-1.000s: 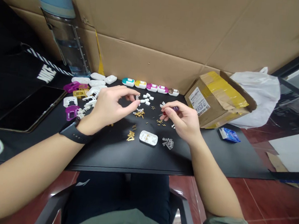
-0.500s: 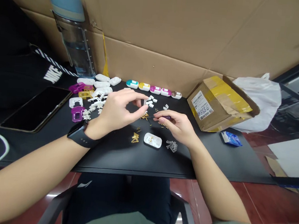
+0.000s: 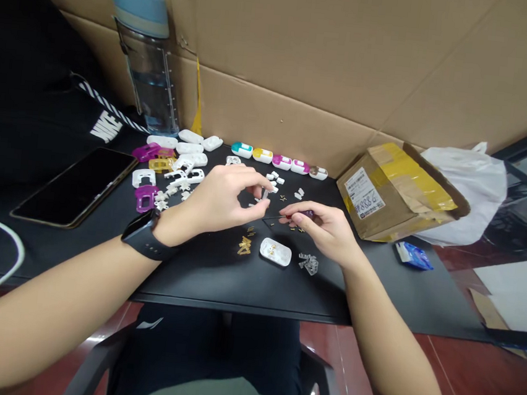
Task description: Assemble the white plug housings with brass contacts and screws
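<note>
My left hand (image 3: pixel 226 199) pinches a small translucent plastic piece (image 3: pixel 265 194) between thumb and fingertips, above the table. In my right hand (image 3: pixel 321 225) is a screwdriver (image 3: pixel 308 214) with a dark purple handle. Its thin shaft points left, its tip just below my left thumb and apart from the piece. Below the hands lies a white oval shell (image 3: pixel 275 259) with small brass bits in it. Gold-coloured parts (image 3: pixel 244 246) lie to its left, clear plastic parts (image 3: pixel 309 264) to its right. Small white pieces (image 3: pixel 274 180) and loose brass bits (image 3: pixel 283 197) are scattered behind.
Several two-coloured oval cases (image 3: pixel 282 162) line the back. White, purple and yellow shells (image 3: pixel 144 198) crowd the left, beside a phone (image 3: pixel 76 185) and a tall water bottle (image 3: pixel 148 81). A taped cardboard box (image 3: pixel 399 192), a white bag (image 3: pixel 482 194) and a blue packet (image 3: pixel 414 255) stand right.
The view has shifted slightly, so the table things sit farther right. A translucent piece now shows in my left fingertips. The screwdriver stays in my right hand.
</note>
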